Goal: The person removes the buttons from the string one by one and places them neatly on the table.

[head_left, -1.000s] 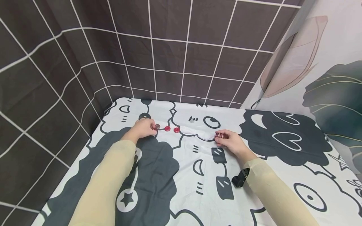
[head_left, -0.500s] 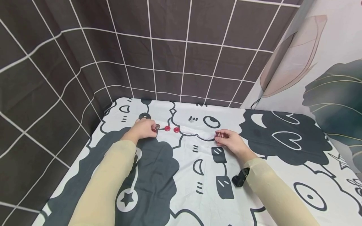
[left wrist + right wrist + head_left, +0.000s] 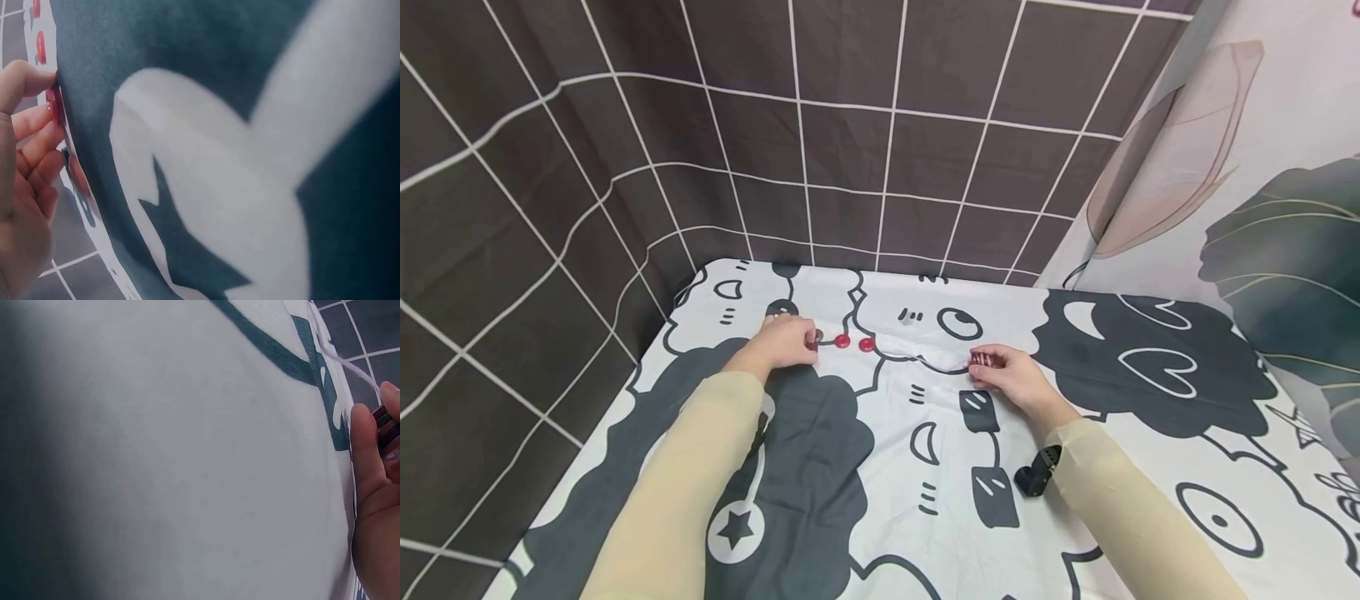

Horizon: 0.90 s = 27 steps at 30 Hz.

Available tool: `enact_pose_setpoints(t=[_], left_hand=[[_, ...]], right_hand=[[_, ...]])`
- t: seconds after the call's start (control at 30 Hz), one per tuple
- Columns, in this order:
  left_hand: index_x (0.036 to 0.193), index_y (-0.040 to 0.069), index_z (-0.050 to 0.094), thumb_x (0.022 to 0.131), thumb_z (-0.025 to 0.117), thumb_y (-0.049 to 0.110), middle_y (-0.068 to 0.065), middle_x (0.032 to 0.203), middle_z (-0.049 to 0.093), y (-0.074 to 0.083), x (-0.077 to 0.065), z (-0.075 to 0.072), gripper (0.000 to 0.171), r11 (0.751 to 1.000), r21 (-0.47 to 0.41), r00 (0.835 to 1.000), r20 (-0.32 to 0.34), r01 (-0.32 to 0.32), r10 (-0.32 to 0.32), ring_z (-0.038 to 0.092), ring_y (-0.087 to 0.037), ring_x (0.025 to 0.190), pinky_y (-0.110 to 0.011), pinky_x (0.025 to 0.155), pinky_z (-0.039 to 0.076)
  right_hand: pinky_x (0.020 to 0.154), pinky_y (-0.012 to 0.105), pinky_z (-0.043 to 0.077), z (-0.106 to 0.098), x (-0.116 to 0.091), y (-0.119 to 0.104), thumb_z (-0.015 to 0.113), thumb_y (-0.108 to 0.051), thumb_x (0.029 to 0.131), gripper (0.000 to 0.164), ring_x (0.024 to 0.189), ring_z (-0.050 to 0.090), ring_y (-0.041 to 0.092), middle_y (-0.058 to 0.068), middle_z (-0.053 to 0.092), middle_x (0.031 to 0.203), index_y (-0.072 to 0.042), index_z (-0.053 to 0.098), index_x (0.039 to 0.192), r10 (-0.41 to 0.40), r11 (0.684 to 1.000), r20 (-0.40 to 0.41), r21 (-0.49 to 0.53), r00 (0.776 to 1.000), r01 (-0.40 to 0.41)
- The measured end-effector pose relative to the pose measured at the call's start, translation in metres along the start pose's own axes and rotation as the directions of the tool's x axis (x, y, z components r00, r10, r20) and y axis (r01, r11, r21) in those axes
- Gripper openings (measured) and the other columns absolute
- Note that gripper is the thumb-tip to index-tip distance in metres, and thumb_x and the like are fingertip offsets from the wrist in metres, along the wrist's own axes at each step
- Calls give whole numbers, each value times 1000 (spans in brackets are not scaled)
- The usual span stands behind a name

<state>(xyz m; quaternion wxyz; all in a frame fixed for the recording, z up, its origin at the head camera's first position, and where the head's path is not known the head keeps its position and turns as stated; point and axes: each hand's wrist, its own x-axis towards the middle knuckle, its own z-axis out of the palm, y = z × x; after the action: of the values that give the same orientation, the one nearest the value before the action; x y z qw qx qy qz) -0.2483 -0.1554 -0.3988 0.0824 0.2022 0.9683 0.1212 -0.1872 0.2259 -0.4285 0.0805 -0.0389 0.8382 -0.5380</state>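
Observation:
My left hand (image 3: 786, 340), at the back left of the patterned cloth, pinches a small round red disc (image 3: 52, 105) between thumb and fingers. A brownish disc beside its fingertips is mostly covered. Just right of that hand lie two shiny red discs, a left one (image 3: 842, 341) and a right one (image 3: 867, 345). My right hand (image 3: 1006, 367), further right, grips a dark red ridged piece (image 3: 983, 360) that looks like stacked discs. A thin pale string (image 3: 350, 365) runs up to it in the right wrist view.
The cloth (image 3: 917, 533) carries black-and-white cartoon prints. A dark curtain with a white grid (image 3: 842, 150) hangs behind and to the left, and a leaf-print curtain (image 3: 1285, 250) on the right. A black wrist device (image 3: 1037, 473) sits under the right sleeve.
My left hand has edged slightly right and now covers more of the brownish disc. The right hand keeps its place and its grip.

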Motion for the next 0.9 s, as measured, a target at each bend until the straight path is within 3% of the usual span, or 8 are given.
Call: enact_pose_setpoints(t=[0.13, 0.27, 0.53, 0.77, 0.9], left_hand=[[78, 12, 57, 73, 65, 25, -2, 75, 56, -2, 0, 0, 16, 1000, -5, 1000, -8, -16, 15, 48, -24, 77, -41, 74, 33], [84, 11, 58, 73, 66, 27, -3, 80, 57, -1, -1, -1, 21, 1000, 7, 1000, -18, 7, -7, 48, -25, 82, -41, 79, 33], [86, 10, 58, 74, 64, 28, -5, 85, 60, 6, 2, -4, 23, 999, -29, 994, -109, 13, -16, 48, -26, 89, -42, 85, 33], [92, 7, 60, 78, 64, 25, -8, 91, 61, 17, 5, -4, 24, 997, -74, 997, -77, 2, -8, 51, -27, 93, -48, 94, 35], [101, 5, 61, 79, 63, 26, -9, 95, 62, 23, 7, -4, 31, 995, -95, 998, -56, 7, -12, 52, -26, 95, -46, 93, 39]], right_hand=[[70, 25, 54, 0, 0, 1, 70, -13, 84, 44, 77, 65, 10, 16, 61, 98, 6, 55, 121, 7, 1000, -7, -16, 1000, -7], [70, 25, 54, 0, 0, 1, 70, -14, 84, 44, 78, 64, 10, 16, 61, 99, 6, 55, 121, 6, 1000, -5, -23, 1000, -6], [69, 24, 53, 0, -3, 0, 69, -12, 85, 46, 79, 64, 10, 14, 62, 100, 9, 53, 123, -4, 1000, 4, -4, 1000, 4], [70, 24, 53, 0, -4, 0, 70, -11, 84, 45, 79, 64, 9, 16, 61, 100, 8, 55, 122, -3, 1000, -1, 12, 1000, 3], [71, 24, 53, -1, -4, 1, 70, -11, 84, 43, 79, 64, 9, 16, 61, 99, 8, 55, 120, -23, 1000, -11, -4, 1000, 23]])
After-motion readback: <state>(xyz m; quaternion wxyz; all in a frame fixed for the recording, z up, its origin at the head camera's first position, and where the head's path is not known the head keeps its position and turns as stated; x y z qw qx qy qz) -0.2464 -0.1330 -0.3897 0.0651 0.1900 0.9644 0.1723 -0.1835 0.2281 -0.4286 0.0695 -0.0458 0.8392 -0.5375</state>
